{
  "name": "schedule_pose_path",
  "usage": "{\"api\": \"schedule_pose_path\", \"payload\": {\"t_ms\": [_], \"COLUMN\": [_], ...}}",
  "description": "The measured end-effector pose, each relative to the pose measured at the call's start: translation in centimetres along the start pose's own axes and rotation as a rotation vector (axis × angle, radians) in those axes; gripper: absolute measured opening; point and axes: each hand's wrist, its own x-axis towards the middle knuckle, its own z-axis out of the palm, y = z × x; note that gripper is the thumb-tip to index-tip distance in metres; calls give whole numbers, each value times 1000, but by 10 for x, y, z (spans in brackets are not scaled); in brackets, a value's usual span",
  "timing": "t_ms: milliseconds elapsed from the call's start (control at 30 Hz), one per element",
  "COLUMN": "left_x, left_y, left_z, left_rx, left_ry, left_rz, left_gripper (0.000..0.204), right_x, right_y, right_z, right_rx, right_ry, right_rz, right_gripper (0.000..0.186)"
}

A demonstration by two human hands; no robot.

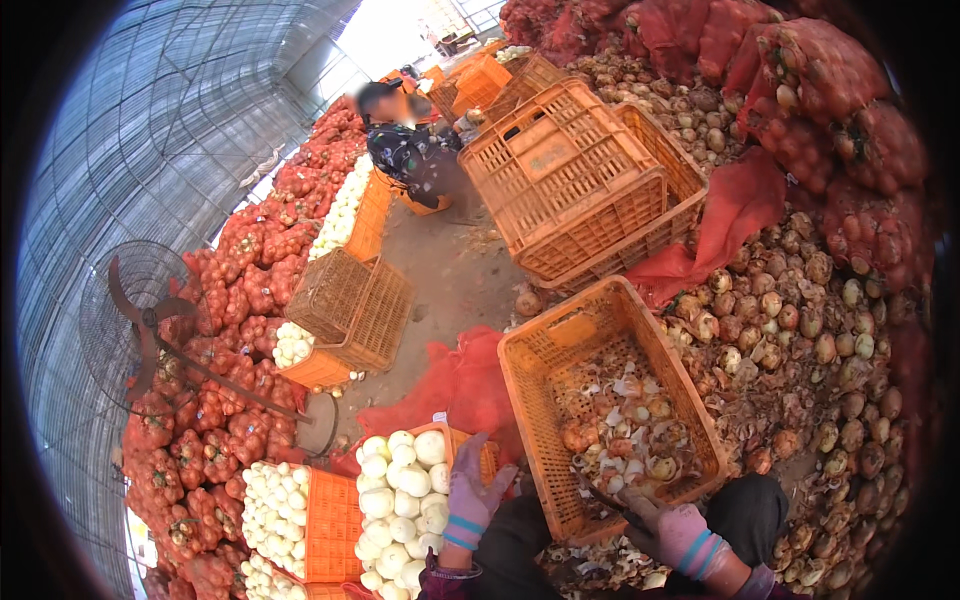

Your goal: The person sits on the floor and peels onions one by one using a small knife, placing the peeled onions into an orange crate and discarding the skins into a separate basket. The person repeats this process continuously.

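My left hand, in a pale pink-purple glove with blue bands at the cuff, has its fingers stretched apart and holds nothing. It is beside the rim of an orange crate heaped with peeled white onions. My right hand, in a matching glove, is closed round a dark knife, whose blade points into the large orange crate in front of me. Papery skins, trimmings and a few unpeeled onions lie on that crate's bottom. The knife's handle is mostly hidden by my fingers.
Loose unpeeled onions pile up on the right below full red net bags. Stacked orange crates stand ahead. A floor fan is on the left, before more red bags. Farther off sits another person.
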Motion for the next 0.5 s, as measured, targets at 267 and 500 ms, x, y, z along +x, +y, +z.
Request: {"api": "schedule_pose_path", "payload": {"t_ms": [267,500], "left_x": [31,45], "left_y": [52,88], "left_z": [144,181], "left_rx": [444,501], "left_ry": [-823,-882], "left_rz": [279,486], "left_gripper": [70,71], "right_x": [0,-5], "right_y": [19,288], "right_z": [-86,-89], "right_rx": [398,101], "right_ry": [298,428], "right_rz": [242,848], "right_gripper": [61,49]}}
